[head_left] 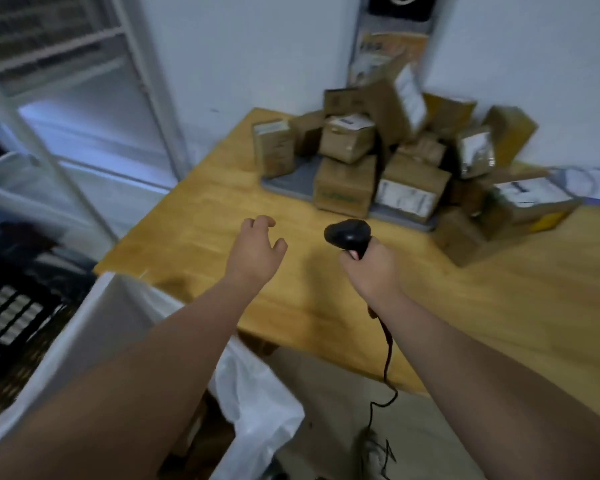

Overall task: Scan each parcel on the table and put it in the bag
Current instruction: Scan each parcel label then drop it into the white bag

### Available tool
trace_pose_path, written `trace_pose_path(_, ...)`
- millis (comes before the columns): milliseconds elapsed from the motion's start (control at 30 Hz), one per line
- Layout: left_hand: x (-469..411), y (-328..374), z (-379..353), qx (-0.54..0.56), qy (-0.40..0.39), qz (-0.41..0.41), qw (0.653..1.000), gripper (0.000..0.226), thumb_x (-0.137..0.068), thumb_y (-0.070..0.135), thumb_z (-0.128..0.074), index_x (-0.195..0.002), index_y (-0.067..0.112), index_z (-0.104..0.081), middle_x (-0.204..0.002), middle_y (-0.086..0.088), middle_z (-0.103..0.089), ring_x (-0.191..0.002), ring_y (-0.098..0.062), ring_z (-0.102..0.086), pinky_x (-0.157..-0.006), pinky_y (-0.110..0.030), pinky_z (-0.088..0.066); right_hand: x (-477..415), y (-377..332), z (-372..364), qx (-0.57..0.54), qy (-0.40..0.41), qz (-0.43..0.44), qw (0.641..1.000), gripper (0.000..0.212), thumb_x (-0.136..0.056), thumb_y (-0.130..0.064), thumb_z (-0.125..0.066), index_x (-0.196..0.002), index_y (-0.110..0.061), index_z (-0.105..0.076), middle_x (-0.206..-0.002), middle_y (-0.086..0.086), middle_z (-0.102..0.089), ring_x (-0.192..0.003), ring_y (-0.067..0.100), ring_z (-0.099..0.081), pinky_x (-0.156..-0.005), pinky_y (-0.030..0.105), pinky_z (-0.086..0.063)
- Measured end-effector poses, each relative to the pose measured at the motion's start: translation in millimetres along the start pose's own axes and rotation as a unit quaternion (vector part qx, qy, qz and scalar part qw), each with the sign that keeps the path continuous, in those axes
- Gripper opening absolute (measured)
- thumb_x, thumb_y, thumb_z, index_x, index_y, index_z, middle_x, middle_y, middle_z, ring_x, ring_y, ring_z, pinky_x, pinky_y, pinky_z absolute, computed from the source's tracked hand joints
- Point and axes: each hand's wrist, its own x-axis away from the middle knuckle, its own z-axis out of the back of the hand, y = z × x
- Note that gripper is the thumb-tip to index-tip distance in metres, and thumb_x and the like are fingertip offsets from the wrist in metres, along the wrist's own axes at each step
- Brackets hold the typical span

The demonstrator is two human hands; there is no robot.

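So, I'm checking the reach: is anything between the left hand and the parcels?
Nothing visible: only bare table lies between the left hand and the nearest parcel; the right hand holds the scanner aside.

Parcels [395,157] piled far on table [222,202], bag [257,393] below its near-left edge

A heap of brown cardboard parcels [406,157] with white labels, several of them tilted, lies jumbled against the far edge of the wooden table [201,216]. The black corded handheld scanner [349,235] stands upright in the right hand [371,271] over the table's middle. The white plastic bag [257,393] sags just off the near left corner.
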Motion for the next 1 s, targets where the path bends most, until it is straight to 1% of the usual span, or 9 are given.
trace_pose_path(100, -18, 40, -22, -0.007, -0.038, -0.044, 0.998, 0.041, -0.096, 0.025, -0.053, -0.134, 0.012, -0.047, -0.134, -0.008, -0.042, -0.107, -0.026, -0.056, -0.087, -0.036, -0.047, -12, 25, 40, -0.023, 0.063, -0.046, 0.997, 0.016, -0.086, -0.029, -0.061, -0.085, -0.014, -0.055, -0.072, 0.006, -0.064, -0.067, 0.025, -0.064, -0.058, 0.037, -0.053)
trace_pose_path(167, -28, 66, -40, -0.009, -0.063, -0.066, 0.996, 0.042, -0.096, 0.026, -0.054, -0.135, 0.012, -0.046, -0.135, -0.008, -0.042, -0.108, -0.026, -0.056, -0.091, -0.038, -0.047, -17, 40, 67, -0.049, 0.102, -0.064, 0.992, 0.015, -0.086, -0.028, -0.062, -0.082, -0.016, -0.054, -0.076, 0.010, -0.067, -0.069, 0.027, -0.066, -0.066, 0.043, -0.056)
trace_pose_path(267, -43, 102, -67, -0.022, -0.095, -0.102, 0.990, 0.046, -0.095, 0.028, -0.054, -0.138, 0.012, -0.044, -0.136, -0.008, -0.042, -0.114, -0.026, -0.053, -0.095, -0.037, -0.045, -30, 62, 107, -0.039, 0.141, -0.067, 0.987, 0.015, -0.085, -0.025, -0.064, -0.084, -0.014, -0.055, -0.076, 0.009, -0.065, -0.069, 0.026, -0.064, -0.063, 0.039, -0.053)
trace_pose_path(367, -61, 134, -92, -0.048, -0.121, -0.137, 0.982, 0.047, -0.095, 0.027, -0.055, -0.138, 0.013, -0.043, -0.134, -0.007, -0.041, -0.117, -0.025, -0.050, -0.095, -0.033, -0.041, -50, 77, 142, 0.010, 0.154, -0.068, 0.986, 0.019, -0.086, -0.028, -0.065, -0.090, -0.011, -0.055, -0.074, 0.001, -0.057, -0.066, 0.017, -0.055, -0.052, 0.030, -0.041)
trace_pose_path(467, -85, 155, -117, -0.076, -0.146, -0.166, 0.972, 0.047, -0.094, 0.028, -0.057, -0.138, 0.015, -0.043, -0.131, -0.005, -0.040, -0.119, -0.024, -0.046, -0.097, -0.033, -0.041, -77, 85, 167, 0.016, 0.155, -0.073, 0.985, 0.022, -0.085, -0.031, -0.065, -0.096, -0.013, -0.057, -0.082, 0.003, -0.061, -0.074, 0.019, -0.057, -0.059, 0.029, -0.041)
trace_pose_path(633, -141, 184, -150, -0.164, -0.165, -0.222, 0.947, 0.048, -0.094, 0.028, -0.058, -0.137, 0.013, -0.042, -0.134, -0.008, -0.039, -0.124, -0.028, -0.040, -0.100, -0.038, -0.041, -130, 87, 190, -0.025, 0.150, -0.034, 0.988, 0.013, -0.086, -0.024, -0.063, -0.080, -0.017, -0.053, -0.073, 0.001, -0.056, -0.069, 0.014, -0.055, -0.056, 0.028, -0.041)
trace_pose_path(767, -191, 212, -175, -0.264, -0.182, -0.268, 0.909, 0.069, -0.089, 0.034, -0.065, -0.145, 0.011, -0.032, -0.147, -0.009, -0.029, -0.133, -0.030, -0.031, -0.106, -0.041, -0.036, -174, 94, 197, -0.090, 0.142, -0.047, 0.985, 0.010, -0.086, -0.026, -0.064, -0.082, -0.020, -0.057, -0.078, 0.009, -0.068, -0.072, 0.024, -0.067, -0.072, 0.045, -0.059)
trace_pose_path(867, -222, 233, -200, -0.336, -0.232, -0.296, 0.863, 0.096, -0.082, 0.039, -0.071, -0.154, 0.014, -0.012, -0.159, -0.006, -0.010, -0.144, -0.028, -0.014, -0.117, -0.043, -0.021, -201, 100, 207, -0.145, 0.127, -0.072, 0.979, 0.014, -0.087, -0.026, -0.064, -0.094, -0.015, -0.061, -0.078, 0.009, -0.070, -0.064, 0.022, -0.068, -0.071, 0.043, -0.060)
trace_pose_path(1000, -243, 256, -227, -0.453, -0.286, -0.327, 0.779, 0.113, -0.077, 0.047, -0.074, -0.155, 0.021, 0.005, -0.162, -0.003, 0.006, -0.148, -0.026, 0.002, -0.118, -0.045, -0.007, -222, 110, 214, -0.168, 0.118, -0.090, 0.975, 0.012, -0.089, -0.025, -0.063, -0.095, -0.015, -0.061, -0.075, 0.008, -0.069, -0.057, 0.017, -0.065, -0.065, 0.036, -0.059)
